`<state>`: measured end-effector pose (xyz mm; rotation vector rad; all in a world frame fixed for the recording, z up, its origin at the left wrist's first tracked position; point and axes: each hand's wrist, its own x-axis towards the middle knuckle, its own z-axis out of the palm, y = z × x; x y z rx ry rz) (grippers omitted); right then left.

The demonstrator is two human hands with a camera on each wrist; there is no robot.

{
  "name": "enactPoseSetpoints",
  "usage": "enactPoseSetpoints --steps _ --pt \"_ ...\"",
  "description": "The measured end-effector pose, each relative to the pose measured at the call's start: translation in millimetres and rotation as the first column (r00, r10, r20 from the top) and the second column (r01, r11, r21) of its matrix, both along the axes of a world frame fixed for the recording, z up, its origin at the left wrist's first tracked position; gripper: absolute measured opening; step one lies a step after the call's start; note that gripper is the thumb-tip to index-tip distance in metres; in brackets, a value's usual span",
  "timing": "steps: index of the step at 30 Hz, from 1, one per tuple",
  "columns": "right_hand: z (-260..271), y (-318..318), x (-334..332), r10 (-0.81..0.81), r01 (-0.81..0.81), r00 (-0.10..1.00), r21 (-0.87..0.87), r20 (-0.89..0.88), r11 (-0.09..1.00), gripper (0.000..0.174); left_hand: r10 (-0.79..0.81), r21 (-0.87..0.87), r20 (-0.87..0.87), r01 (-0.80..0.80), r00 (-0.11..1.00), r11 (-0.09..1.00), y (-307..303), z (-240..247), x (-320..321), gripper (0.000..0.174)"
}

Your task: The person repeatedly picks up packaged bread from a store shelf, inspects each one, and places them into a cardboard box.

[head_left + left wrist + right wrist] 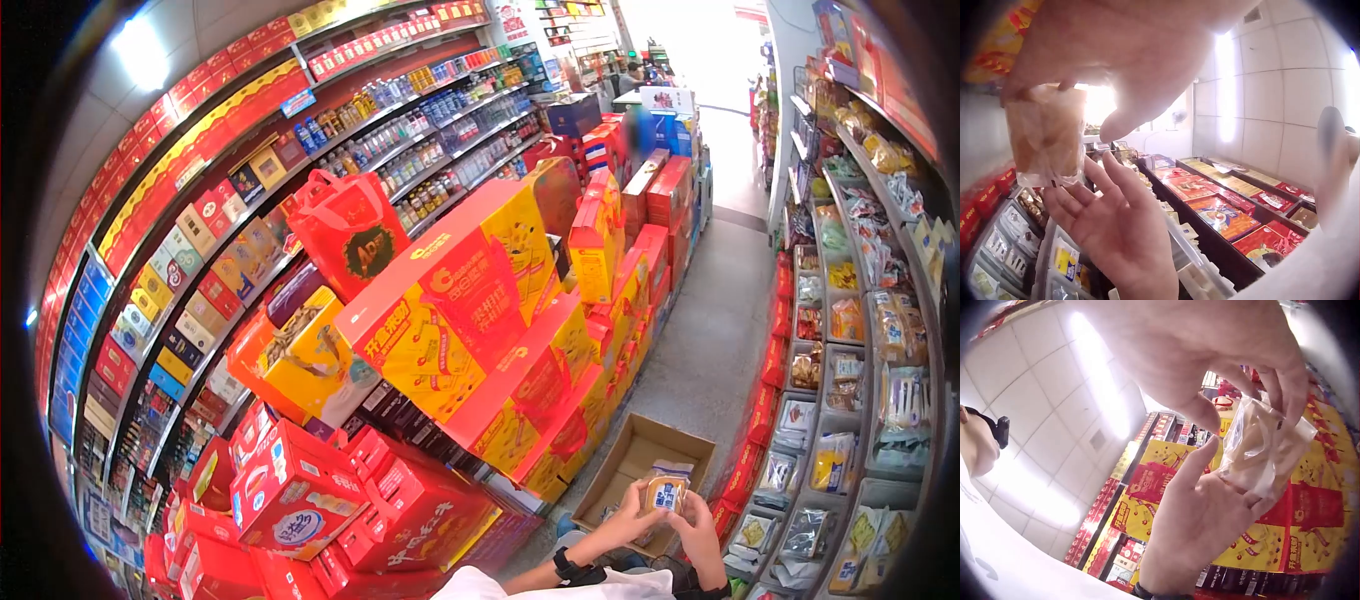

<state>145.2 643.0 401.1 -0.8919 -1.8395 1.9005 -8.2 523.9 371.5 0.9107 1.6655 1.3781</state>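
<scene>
A small clear-wrapped food package [668, 492] with a blue-and-white label is held up between both hands, above an open cardboard box [632, 450]. The left hand [625, 518] grips its left side, and the right hand [697, 532] has its fingers at the lower right edge. The left wrist view shows the package [1047, 134] hanging from the left hand [1129, 50], with the right hand [1119, 234] palm up at its bottom. From the right wrist, the package's crinkled wrapper [1260, 450] lies between the right hand [1210, 356] and the left hand [1200, 515].
Stacked red and yellow gift cartons [450, 310] rise to the left of the box. At the right, shelf bins [830, 465] hold packaged snacks, with red cartons [745, 465] along their base. A grey floor aisle [700, 310] runs ahead; a person [632, 76] is far back.
</scene>
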Motion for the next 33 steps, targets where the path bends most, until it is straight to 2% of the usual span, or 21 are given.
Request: enactPoseSetpoints --steps 1,3,4,6,12,15,17,18,19,20,21,22,23,24,25,27,30,32,33 --pt "0.8 0.1 2.1 -0.006 0.006 1.000 -0.006 0.018 1.000 0.056 -0.018 0.005 -0.035 0.018 0.999 1.000 4.1 -6.9 -0.5 0.084" --pt "1.1 1.3 5.7 -0.027 0.028 0.998 -0.009 0.054 1.000 0.055 -0.091 0.017 0.023 0.091 0.996 0.996 12.7 -20.5 -3.4 0.083" --pt "-8.7 2.5 8.2 -0.066 0.065 0.997 0.011 0.051 0.998 0.054 -0.129 0.025 0.054 0.128 0.990 0.991 17.9 -23.4 -4.6 0.083" --pt "-33.8 4.1 12.8 -0.139 0.137 0.989 0.049 0.050 0.989 0.052 -0.187 -0.038 0.004 0.187 0.982 0.982 26.5 -21.5 -7.9 0.081" --pt "-13.9 -1.2 -6.4 -0.251 0.250 0.968 -0.231 0.025 0.940 0.053 -0.292 -0.161 -0.012 0.286 0.956 0.944 50.5 -49.9 -27.0 0.085" --pt "-52.0 -3.6 -13.7 -0.252 0.269 0.962 -0.232 0.100 0.935 0.053 -0.271 -0.292 -0.026 0.252 0.962 0.923 47.0 -73.3 -39.1 0.087" --pt "-36.4 -12.4 -30.2 -0.239 0.256 0.967 -0.323 0.092 0.911 0.051 -0.300 -0.422 -0.073 0.244 0.951 0.873 43.8 -101.6 -35.9 0.087" --pt "-36.1 -13.8 -34.5 -0.204 0.244 0.967 -0.334 0.152 0.910 0.053 -0.337 -0.494 -0.113 0.242 0.935 0.835 40.4 -122.8 -36.8 0.087" --pt "-38.6 -16.9 -37.8 -0.212 0.254 0.966 -0.416 0.144 0.873 0.053 -0.337 -0.421 -0.051 0.286 0.940 0.861 35.6 -145.5 -38.9 0.086" --pt "-56.1 -17.2 -40.1 -0.203 0.262 0.964 -0.477 0.172 0.839 0.053 -0.335 -0.352 0.027 0.323 0.942 0.879 24.7 -173.6 -37.7 0.084" --pt "-68.2 -14.7 -45.9 -0.170 0.269 0.955 -0.465 0.243 0.844 0.055 -0.303 -0.354 0.150 0.338 0.941 0.872 11.8 -221.2 -33.8 0.082" --pt "-89.3 -13.7 -47.6 -0.142 0.284 0.942 -0.496 0.304 0.821 0.056 -0.246 -0.386 0.258 0.333 0.934 0.861 5.2 -224.2 -33.9 0.079" --pt "-111.1 -15.5 -53.4 -0.174 0.293 0.944 -0.465 0.281 0.835 0.055 -0.175 -0.419 0.356 0.324 0.918 0.848 -1.8 -225.4 -33.8 0.077" --pt "-135.6 -14.3 -56.0 -0.151 0.294 0.931 -0.436 0.333 0.851 0.052 -0.074 -0.486 0.432 0.301 0.899 0.820 7.0 -191.6 -45.2 0.074" --pt "-151.5 -9.2 -60.1 -0.113 0.325 0.905 -0.495 0.410 0.806 0.053 -0.053 -0.500 0.433 0.288 0.900 0.817 2.7 -216.0 -42.2 0.072" --pt "-203.5 -10.6 -59.8 -0.046 0.331 0.863 -0.494 0.503 0.804 0.055 0.005 -0.522 0.440 0.252 0.898 0.815 -16.8 -278.4 -21.2 0.065" --pt "-338.3 -35.0 -33.8 -0.015 0.233 0.818 -0.308 0.575 0.922 0.059 0.080 -0.542 0.436 0.191 0.896 0.818 -35.5 -376.1 9.0 0.061" --pt "-427.4 -49.0 -15.0 -0.022 0.134 0.798 -0.142 0.603 0.981 0.061 0.174 -0.535 0.494 0.139 0.852 0.833 -16.0 -404.8 6.8 0.055" --pt "-447.6 -44.4 -19.8 -0.075 0.183 0.769 -0.107 0.635 0.977 0.061 0.191 -0.533 0.489 0.119 0.851 0.838 -3.5 -425.1 6.3 0.053"
